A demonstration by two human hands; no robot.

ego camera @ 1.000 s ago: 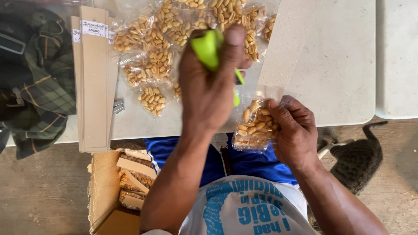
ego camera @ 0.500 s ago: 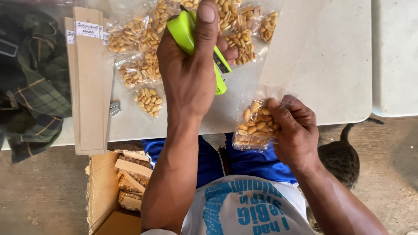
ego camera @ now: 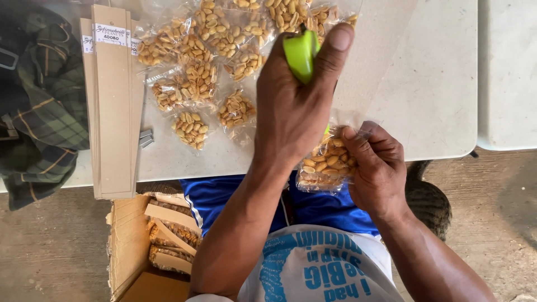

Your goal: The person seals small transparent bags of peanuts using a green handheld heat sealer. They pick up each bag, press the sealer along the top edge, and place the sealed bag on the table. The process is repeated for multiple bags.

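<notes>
Head view, looking straight down: the person sits at a pale tabletop (ego camera: 430, 84) with both forearms reaching forward over the near edge. The left hand (ego camera: 293, 106) is closed around a lime-green stapler (ego camera: 300, 53), thumb pressed along its right side, and holds it above the tabletop just behind the other hand. The right hand (ego camera: 377, 168) grips a small clear bag of peanuts (ego camera: 324, 165) at the near edge of the tabletop, fingers curled over the bag's right side and pinching its top; the bag sits directly below the stapler, and the stapler's lower end is hidden behind the left hand, so contact between the two cannot be confirmed. A spread of filled peanut bags (ego camera: 212, 61) lies on the far left part of the tabletop, some overlapping. Left of these lies a stack of long brown cardboard strips (ego camera: 112, 106), with white labels at the far end, overhanging the near edge. A small metal strip of staples (ego camera: 145, 137) lies just beside the cardboard. A dark green plaid cloth (ego camera: 39, 112) covers the far left corner. Below the edge, on the floor by the person's left knee, an open cardboard box (ego camera: 128, 246) holds packed peanut bags with card toppers.
</notes>
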